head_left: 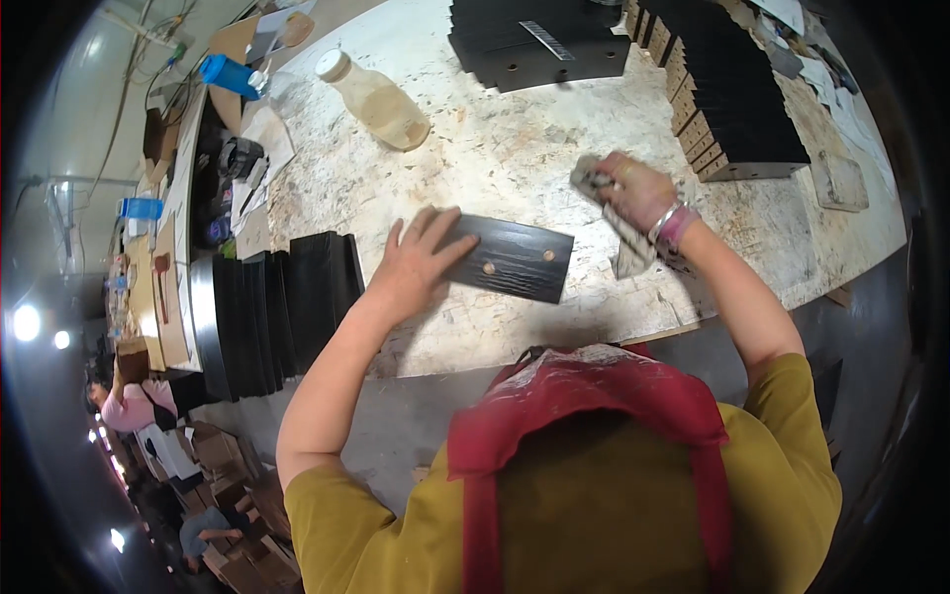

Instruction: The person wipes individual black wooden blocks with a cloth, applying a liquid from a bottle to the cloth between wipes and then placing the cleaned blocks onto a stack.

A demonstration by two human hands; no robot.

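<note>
A flat black rectangular panel [513, 259] with two light round holes lies on the stained white worktable [515, 148] in front of me. My left hand [416, 259] rests on the panel's left end, its fingers spread and lying flat. To the right of the panel, apart from it, my right hand [633, 193] is closed on a crumpled, dirty grey-white rag [633, 247]. Part of the rag sticks out beyond the fingers, and its lower end hangs toward the tabletop below the wrist.
Black panels stand in a row [287, 307] at the left edge. More are stacked at the far side [539, 54] and far right [737, 109]. A cloudy plastic bottle [381, 107] lies or stands beyond my left hand. Farther left is a blue bottle [230, 75]. A small block [839, 183] sits at right.
</note>
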